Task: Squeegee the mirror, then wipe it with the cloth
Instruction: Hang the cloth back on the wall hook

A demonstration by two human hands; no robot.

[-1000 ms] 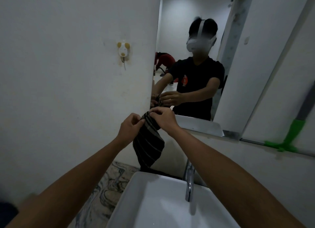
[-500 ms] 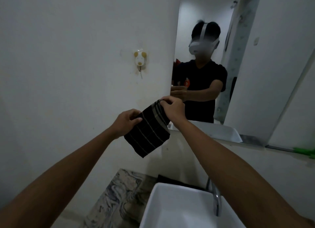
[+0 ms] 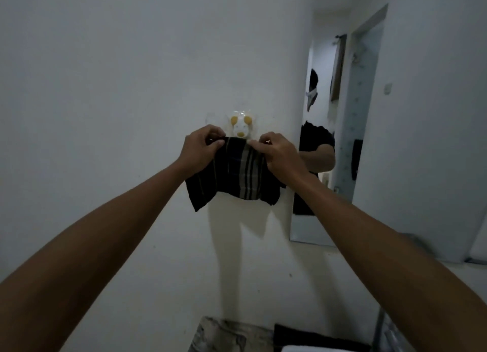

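- White plaster wall (image 3: pixel 105 88) fills most of the view in dim light; the frameless wall mirror (image 3: pixel 374 146) sits at the right, cut off by the frame's edge.
- Only a slice of the person's reflection shows in it.
- 2 hands hold the dark striped cloth (image 3: pixel 237 175) by its top edge against the wall, left of the mirror and clear of the glass.
- Left hand (image 3: pixel 199 151): grip pinched on the cloth's upper left corner.
- Right hand (image 3: pixel 279 154): grip pinched on the upper right part; it covers that corner.
- Small white-and-yellow animal-shaped wall hook (image 3: pixel 241 125) sits just above the cloth; whether the cloth touches its peg cannot be told.
- At the bottom edge, a marbled floor (image 3: pixel 224 337) and a white basin rim (image 3: pixel 297 348) are barely visible.
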